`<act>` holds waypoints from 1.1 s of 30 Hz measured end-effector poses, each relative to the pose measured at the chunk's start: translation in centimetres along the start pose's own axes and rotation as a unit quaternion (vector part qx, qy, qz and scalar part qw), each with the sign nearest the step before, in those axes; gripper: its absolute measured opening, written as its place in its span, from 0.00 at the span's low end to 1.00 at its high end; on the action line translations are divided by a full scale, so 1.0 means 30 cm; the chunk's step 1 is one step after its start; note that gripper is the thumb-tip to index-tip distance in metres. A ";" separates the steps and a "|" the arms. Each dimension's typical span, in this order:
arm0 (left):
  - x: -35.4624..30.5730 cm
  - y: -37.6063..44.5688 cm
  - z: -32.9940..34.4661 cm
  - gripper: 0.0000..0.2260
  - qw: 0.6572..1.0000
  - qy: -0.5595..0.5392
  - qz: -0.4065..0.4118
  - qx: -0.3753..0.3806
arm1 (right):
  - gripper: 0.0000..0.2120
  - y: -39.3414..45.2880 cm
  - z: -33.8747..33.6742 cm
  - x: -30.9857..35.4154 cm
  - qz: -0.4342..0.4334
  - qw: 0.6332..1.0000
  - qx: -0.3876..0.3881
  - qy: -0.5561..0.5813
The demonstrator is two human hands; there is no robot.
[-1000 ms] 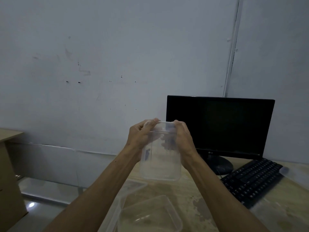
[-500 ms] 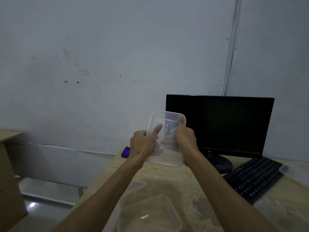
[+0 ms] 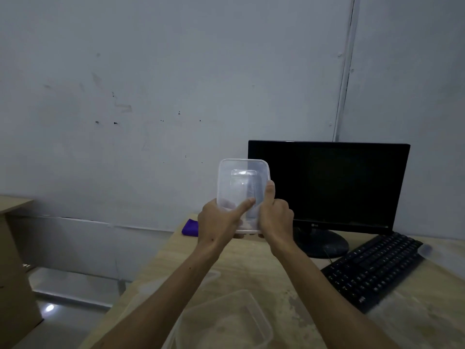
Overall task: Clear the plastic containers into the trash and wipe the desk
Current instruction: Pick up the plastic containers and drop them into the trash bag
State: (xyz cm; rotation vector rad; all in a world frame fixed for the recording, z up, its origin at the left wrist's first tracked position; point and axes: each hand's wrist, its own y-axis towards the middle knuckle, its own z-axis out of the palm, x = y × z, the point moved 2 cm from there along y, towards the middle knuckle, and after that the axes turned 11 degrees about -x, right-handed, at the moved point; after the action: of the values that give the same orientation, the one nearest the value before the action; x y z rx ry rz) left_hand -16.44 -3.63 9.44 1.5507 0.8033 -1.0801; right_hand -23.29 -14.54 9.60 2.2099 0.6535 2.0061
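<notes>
Clear rectangular plastic container (image 3: 242,190) held upright above the desk (image 3: 254,263), open side facing the camera, another clear container (image 3: 226,321) lying on the desk's near edge

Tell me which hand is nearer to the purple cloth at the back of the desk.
Left. The left hand grips the clear container just right of the purple cloth, nearly beside it. The right hand holds the container's other side, farther from the cloth.

Single head-worn view, looking forward and slightly down from above the near edge of the desk (image 3: 251,268). It faces the grey wall (image 3: 176,84), with the monitor (image 3: 327,185) and keyboard (image 3: 372,270) right of centre. Both forearms reach in from the bottom edge, close to the lens. Wide-angle framing; no second view.
</notes>
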 end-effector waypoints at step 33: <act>-0.069 0.136 -0.213 0.32 0.943 0.048 -0.178 0.278 | 0.46 0.028 -0.077 0.026 -0.118 0.953 0.236 -0.147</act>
State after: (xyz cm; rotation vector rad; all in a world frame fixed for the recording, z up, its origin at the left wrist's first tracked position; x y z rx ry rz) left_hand -12.02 1.66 13.23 1.9854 0.9181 -1.6061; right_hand -25.26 -15.51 10.93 2.4529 1.3920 1.4758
